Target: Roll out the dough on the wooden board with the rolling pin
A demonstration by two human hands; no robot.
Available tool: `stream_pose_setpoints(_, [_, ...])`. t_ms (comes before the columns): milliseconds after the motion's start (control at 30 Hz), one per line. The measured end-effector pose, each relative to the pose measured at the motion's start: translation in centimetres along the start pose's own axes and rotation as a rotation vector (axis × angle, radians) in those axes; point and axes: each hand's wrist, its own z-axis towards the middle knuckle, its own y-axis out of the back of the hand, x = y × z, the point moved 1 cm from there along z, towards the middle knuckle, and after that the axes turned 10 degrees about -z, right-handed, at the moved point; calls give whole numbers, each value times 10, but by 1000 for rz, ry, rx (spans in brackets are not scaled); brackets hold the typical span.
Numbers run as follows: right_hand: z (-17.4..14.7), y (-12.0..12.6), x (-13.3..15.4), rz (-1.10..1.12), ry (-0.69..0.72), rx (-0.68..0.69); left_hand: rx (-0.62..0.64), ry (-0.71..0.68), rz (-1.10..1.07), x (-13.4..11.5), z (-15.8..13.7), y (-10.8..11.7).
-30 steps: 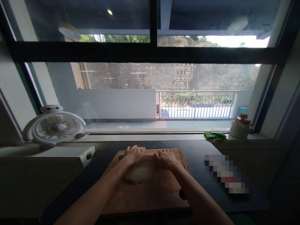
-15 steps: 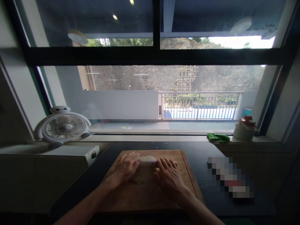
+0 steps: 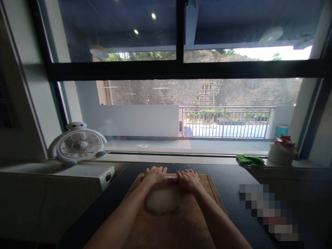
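A pale, flattened round of dough [image 3: 163, 200] lies on a wooden cutting board [image 3: 171, 231]. Beyond its far edge, a rolling pin [image 3: 171, 180] lies crosswise near the back of the board. My left hand [image 3: 155, 175] is closed over the pin's left part, fingers bent across the top. Over the right part, my right hand [image 3: 188, 178] grips it the same way. Only the middle of the pin and a bit of its left end show; the hands cover the rest.
The board rests on a dark table [image 3: 228, 180] below a window. A white fan [image 3: 82, 144] stands at left by a white ribbed-top unit [image 3: 85, 173]. On the sill are a green cloth [image 3: 249, 160] and a white pot [image 3: 281, 154]. A blurred-out item [image 3: 269, 211] lies at right.
Both hands have pushed the rolling pin away from me, toward the board's far edge. More of the dough is uncovered between my forearms. The camera view has shifted slightly.
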Motion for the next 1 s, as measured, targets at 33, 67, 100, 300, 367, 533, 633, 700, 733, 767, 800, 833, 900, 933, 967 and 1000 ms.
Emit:
stream_pose_setpoints(33, [-2, 0, 1, 0, -2, -8, -6, 8, 0, -1, -3, 0])
stream_pose_setpoints(67, [-9, 0, 2, 2, 0, -22, -14, 15, 1, -3, -9, 0])
stream_pose_setpoints(100, [-18, 0, 4, 7, 7, -41, -23, 21, 3, -4, -18, 0])
stream_pose_setpoints(300, [-105, 4, 10, 55, 107, -143, -213, -170, -117, 0, -103, 0])
stream_pose_setpoints(367, [-123, 5, 10, 70, 162, -143, -241, -238, -142, 3, -123, 0])
stream_pose_setpoints(533, [-103, 11, 14, 65, 116, -104, -183, -173, -68, 4, -109, -2])
stream_pose_setpoints(633, [-60, 11, 17, 52, 46, -78, -120, -35, 7, 5, -67, -2])
stream_pose_setpoints(700, [-31, 9, 16, 42, 9, -39, -84, -4, 24, 8, -37, -2])
stream_pose_setpoints(733, [-20, 9, 16, 38, -3, -19, -71, -5, 24, 9, -25, -2])
stream_pose_setpoints(767, [-11, 8, 15, 35, -11, -5, -61, -5, 24, 10, -15, -2])
stream_pose_setpoints(800, [-4, 7, 14, 33, -16, 4, -56, -3, 25, 11, -8, -2])
stream_pose_setpoints(833, [-2, 7, 14, 33, -18, 6, -59, 1, 24, 11, -4, -2])
stream_pose_setpoints(900, [-7, 8, 14, 38, -14, -8, -79, 17, 22, 10, -10, -3])
stream_pose_setpoints(933, [-15, 8, 15, 44, -6, -24, -92, 25, 21, 9, -18, -4])
stream_pose_setpoints(967, [-27, 9, 15, 51, 7, -45, -105, 30, 19, 7, -31, -5])
stream_pose_setpoints(1000, [-40, 10, 16, 60, 25, -67, -124, 27, 16, 6, -46, -6])
